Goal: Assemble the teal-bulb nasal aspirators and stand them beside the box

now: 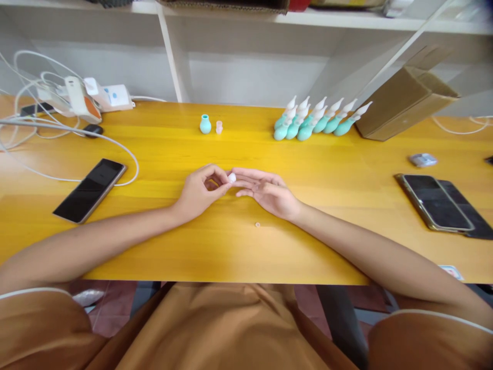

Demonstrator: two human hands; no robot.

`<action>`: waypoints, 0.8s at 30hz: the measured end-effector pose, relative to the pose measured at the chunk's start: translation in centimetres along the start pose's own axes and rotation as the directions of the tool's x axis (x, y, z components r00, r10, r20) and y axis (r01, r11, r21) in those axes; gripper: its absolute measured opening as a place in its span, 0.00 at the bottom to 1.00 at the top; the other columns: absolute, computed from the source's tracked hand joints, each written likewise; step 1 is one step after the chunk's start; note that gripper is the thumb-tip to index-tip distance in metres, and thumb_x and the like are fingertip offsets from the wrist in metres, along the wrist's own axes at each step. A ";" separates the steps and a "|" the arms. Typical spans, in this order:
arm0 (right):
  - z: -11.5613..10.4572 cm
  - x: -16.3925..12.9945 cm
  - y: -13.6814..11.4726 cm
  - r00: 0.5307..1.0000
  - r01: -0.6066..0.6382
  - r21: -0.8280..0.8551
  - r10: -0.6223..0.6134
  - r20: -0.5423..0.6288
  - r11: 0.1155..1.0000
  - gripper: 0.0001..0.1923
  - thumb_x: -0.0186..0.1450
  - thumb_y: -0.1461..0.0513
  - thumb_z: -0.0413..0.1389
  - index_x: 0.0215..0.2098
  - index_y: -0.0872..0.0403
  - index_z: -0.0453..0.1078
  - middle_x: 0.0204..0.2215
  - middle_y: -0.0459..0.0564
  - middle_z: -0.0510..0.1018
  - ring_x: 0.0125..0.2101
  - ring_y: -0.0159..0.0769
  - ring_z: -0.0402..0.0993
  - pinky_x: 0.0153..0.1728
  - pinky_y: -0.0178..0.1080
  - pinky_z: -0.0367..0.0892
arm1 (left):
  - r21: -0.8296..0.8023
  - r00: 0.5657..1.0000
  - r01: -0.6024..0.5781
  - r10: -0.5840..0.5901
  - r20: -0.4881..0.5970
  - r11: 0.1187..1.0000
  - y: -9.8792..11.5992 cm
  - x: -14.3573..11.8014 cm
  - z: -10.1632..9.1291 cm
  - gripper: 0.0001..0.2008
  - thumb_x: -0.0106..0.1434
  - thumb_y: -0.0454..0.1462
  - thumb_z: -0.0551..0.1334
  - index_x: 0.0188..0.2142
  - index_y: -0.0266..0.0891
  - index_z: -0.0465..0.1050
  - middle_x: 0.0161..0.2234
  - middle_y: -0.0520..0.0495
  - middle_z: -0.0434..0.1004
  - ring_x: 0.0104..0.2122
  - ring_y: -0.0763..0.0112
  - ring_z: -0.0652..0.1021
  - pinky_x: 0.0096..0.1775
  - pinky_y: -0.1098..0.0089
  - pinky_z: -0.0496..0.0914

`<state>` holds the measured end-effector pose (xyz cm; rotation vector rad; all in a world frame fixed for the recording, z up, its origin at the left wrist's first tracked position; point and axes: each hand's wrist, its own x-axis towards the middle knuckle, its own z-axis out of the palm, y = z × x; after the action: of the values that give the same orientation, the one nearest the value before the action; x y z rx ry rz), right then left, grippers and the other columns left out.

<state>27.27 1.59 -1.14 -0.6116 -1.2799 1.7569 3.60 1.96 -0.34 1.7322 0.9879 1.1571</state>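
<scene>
Your left hand point(198, 191) pinches a small white piece point(231, 178) between thumb and fingertips, above the middle of the table, and your right hand point(275, 196) is open beside it, fingers loosely extended with their tips close to the piece; I cannot tell whether they touch it. Nearest you, your brown top point(231, 329) meets the edge of the yellow table point(215, 252), where a small card point(451, 272) lies at the far right, partly behind your right forearm. A tiny pale ring point(258, 224) lies by itself just on your side of the right hand. Further out, a dark phone point(90, 190) lies to your left, and to your right a gold-edged phone point(435, 202) overlaps a flat dark item point(475, 216). Beyond your hands, a teal bulb point(205, 125) stands open-topped, just beside a pink piece point(219, 127). To the right of these, teal bulbs with white tips point(305, 131) stand grouped near a tilted cardboard box point(400, 105), while white adapters point(117, 97) sit at back left, before the white shelving point(254, 77)
</scene>
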 end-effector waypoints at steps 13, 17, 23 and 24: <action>-0.1 0.0 0.4 0.997 0.066 -0.040 -0.064 0.032 0.997 0.25 0.65 0.58 0.68 0.60 0.45 0.84 0.64 0.53 0.84 0.63 0.51 0.82 0.55 0.48 0.81 | -0.073 0.996 0.080 -0.078 0.037 0.994 -0.4 0.4 0.0 0.14 0.63 0.44 0.75 0.37 0.40 0.74 0.37 0.49 0.81 0.37 0.69 0.80 0.39 0.68 0.73; -0.2 0.0 0.4 0.994 0.099 -0.083 -0.095 0.047 0.992 0.24 0.66 0.54 0.70 0.60 0.45 0.84 0.64 0.55 0.84 0.61 0.52 0.83 0.54 0.49 0.81 | -0.098 0.994 0.095 -0.089 0.067 0.991 -0.4 0.6 -0.1 0.16 0.62 0.44 0.76 0.36 0.41 0.73 0.36 0.50 0.79 0.37 0.69 0.79 0.39 0.68 0.73; -0.3 0.0 0.5 0.995 0.091 -0.061 -0.088 0.043 0.994 0.23 0.66 0.55 0.70 0.60 0.45 0.84 0.64 0.54 0.84 0.61 0.50 0.83 0.54 0.47 0.81 | -0.107 0.994 0.092 -0.086 0.065 0.990 -0.6 0.6 -0.1 0.16 0.62 0.45 0.77 0.37 0.40 0.73 0.36 0.49 0.79 0.37 0.69 0.78 0.39 0.68 0.72; -0.3 0.0 0.5 0.996 0.086 -0.053 -0.084 0.040 0.995 0.23 0.66 0.56 0.70 0.60 0.46 0.85 0.64 0.54 0.84 0.61 0.50 0.84 0.53 0.46 0.81 | -0.108 0.995 0.090 -0.084 0.062 0.990 -0.6 0.6 -0.1 0.17 0.62 0.45 0.77 0.37 0.40 0.73 0.36 0.49 0.79 0.37 0.69 0.78 0.39 0.68 0.72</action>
<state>27.28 1.70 -1.72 -0.5486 -1.3646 1.6754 3.58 2.72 -0.69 1.6102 0.9377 1.0805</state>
